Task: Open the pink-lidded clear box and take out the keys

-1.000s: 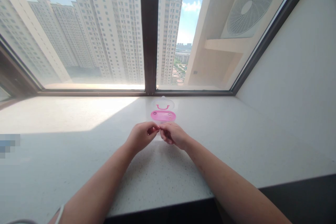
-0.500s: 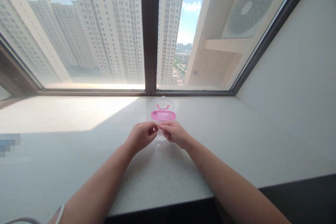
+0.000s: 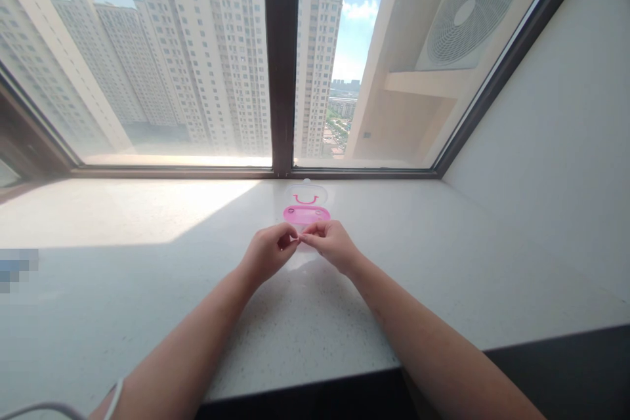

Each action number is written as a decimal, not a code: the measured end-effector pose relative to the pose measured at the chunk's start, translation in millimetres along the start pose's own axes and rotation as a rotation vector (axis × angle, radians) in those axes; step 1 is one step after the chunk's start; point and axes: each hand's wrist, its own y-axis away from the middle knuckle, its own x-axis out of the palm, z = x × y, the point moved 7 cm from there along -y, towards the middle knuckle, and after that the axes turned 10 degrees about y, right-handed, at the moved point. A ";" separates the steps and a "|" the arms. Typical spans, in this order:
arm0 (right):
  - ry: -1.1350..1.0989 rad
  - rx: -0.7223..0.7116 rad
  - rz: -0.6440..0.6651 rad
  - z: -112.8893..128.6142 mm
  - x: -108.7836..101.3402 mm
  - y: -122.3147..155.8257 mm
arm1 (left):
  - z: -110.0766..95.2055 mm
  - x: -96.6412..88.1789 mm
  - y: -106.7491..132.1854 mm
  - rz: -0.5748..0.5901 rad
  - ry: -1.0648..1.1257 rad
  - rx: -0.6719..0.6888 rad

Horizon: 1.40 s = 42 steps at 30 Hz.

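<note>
My left hand [image 3: 268, 252] and my right hand [image 3: 332, 246] meet fingertip to fingertip above the white stone sill [image 3: 147, 289]. Both pinch something tiny between thumb and forefinger; it is too small to name. Just beyond the fingers lies a clear plastic case [image 3: 306, 200] with a pink band [image 3: 306, 214] across it and a pink curved handle shape on its far half. The near part of the case is hidden behind my hands.
A wide window with a dark centre post [image 3: 280, 59] runs along the back of the sill, tower blocks outside. A white wall [image 3: 556, 144] rises on the right. The sill's dark front edge [image 3: 305, 397] is near me. A blurred blue patch [image 3: 17, 269] sits at far left.
My right hand has lifted slightly and its fingers have shifted at the pinch. The left hand and the case stay where they were.
</note>
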 end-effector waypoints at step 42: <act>1.117 -0.292 0.101 59.5 16.2 -60.4 | 11.1 -42.3 -4.4 -0.307 0.015 -0.078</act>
